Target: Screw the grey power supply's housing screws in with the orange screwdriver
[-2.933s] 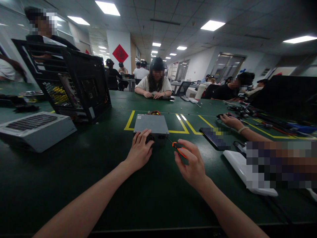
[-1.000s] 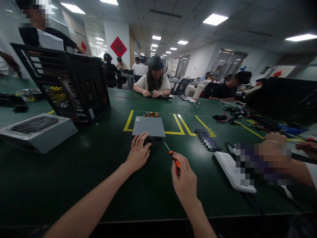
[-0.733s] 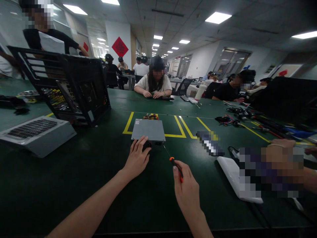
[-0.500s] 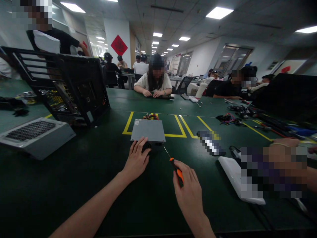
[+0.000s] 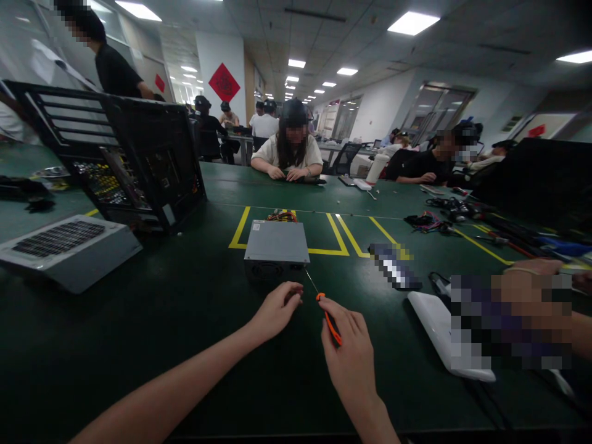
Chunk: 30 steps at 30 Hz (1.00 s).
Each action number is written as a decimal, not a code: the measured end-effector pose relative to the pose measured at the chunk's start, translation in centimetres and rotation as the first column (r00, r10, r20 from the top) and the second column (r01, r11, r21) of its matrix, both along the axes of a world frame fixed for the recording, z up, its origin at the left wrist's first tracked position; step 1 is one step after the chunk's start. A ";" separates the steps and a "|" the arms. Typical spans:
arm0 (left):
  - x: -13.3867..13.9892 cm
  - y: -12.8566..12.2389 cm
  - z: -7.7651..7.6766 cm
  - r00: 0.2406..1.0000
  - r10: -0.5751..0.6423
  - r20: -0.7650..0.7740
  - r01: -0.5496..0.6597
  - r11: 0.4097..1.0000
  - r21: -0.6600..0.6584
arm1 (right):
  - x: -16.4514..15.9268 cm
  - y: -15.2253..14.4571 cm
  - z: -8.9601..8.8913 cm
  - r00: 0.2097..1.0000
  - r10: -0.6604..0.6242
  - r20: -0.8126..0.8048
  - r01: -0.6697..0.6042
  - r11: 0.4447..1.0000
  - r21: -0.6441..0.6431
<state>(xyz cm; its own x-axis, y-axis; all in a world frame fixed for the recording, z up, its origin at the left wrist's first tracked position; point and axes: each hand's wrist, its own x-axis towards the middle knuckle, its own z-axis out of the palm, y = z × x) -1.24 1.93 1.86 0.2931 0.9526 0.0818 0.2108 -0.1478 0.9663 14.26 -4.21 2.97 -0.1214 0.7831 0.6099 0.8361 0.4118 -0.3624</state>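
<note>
A grey computer power supply (image 5: 276, 242) lies on the green table, its face with a fan and a socket turned toward me and coloured wires (image 5: 283, 216) behind it. My right hand (image 5: 349, 339) is closed around the orange and black handle of a screwdriver (image 5: 320, 297). The thin shaft points up and left, its tip at the power supply's near right corner. In front of that box, my left hand (image 5: 280, 308) hovers with its fingers loosely bent and apart. I see nothing in it, and it is close to the screwdriver's shaft without gripping it.
On the left stand an open black computer case (image 5: 152, 163) and a second grey power supply (image 5: 69, 253). To the right lie a white device (image 5: 444, 339), partly blurred, and cables (image 5: 430, 223). Another person's hand (image 5: 531, 287) is at the right edge. A person (image 5: 289, 148) sits opposite.
My left hand has come off the power supply and moved right and toward me, near the screwdriver. My right hand stays almost in place, the screwdriver's handle slightly turned.
</note>
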 end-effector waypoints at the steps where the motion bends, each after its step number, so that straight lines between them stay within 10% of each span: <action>1: 0.7 0.5 0.2 0.994 -0.002 0.105 0.020 0.984 -0.177 | 0.0 0.0 0.0 1.000 0.001 -0.016 -0.001 1.000 -0.011; 7: 3.5 2.6 1.7 0.849 0.251 0.465 0.029 0.856 -0.515 | 0.0 0.1 0.4 0.975 -0.117 -0.192 0.092 0.987 -0.132; 14: 4.0 3.6 0.4 0.767 0.324 0.554 0.050 0.831 -0.554 | 0.4 0.0 0.2 0.995 -0.084 0.053 0.087 0.995 -0.049; 30: 4.0 4.0 0.7 0.750 0.394 0.531 -0.002 0.804 -0.594 | 0.7 -0.1 -0.7 0.995 -0.082 -0.049 0.075 0.988 -0.132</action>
